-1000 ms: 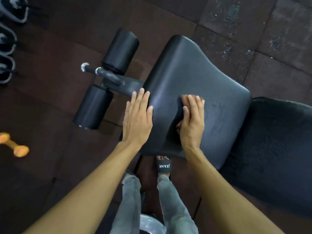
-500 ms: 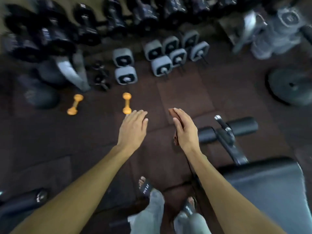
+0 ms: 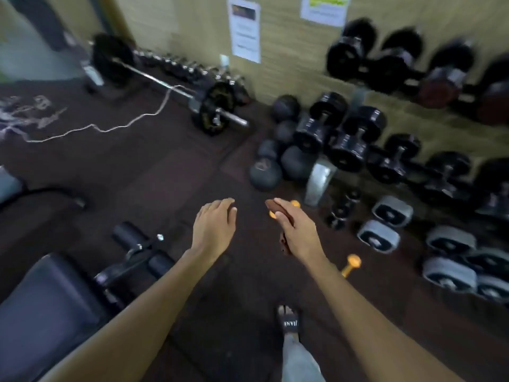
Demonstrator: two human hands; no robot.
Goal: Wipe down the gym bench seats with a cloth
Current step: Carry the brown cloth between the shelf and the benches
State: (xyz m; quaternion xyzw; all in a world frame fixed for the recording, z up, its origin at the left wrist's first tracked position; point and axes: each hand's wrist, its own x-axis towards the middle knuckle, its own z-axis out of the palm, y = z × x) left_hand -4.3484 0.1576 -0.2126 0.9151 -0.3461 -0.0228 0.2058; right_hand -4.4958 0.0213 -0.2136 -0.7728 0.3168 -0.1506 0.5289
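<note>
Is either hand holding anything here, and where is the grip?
The right hand holds a brown cloth, pinched flat between thumb and fingers along its length, both ends poking out. The left hand is open and holds nothing.

The bench seat (image 3: 49, 296) looks like black padded vinyl with a dull sheen, and its roller pads (image 3: 129, 235) like matt foam on a dark metal frame. A brown cloth (image 3: 285, 216) lies soft and creased in the right hand (image 3: 298, 232). The floor (image 3: 154, 172) is matt, dark rubber tiling, the barbell (image 3: 165, 84) bar shiny metal, and the wall notices (image 3: 244, 30) pale paper.
</note>
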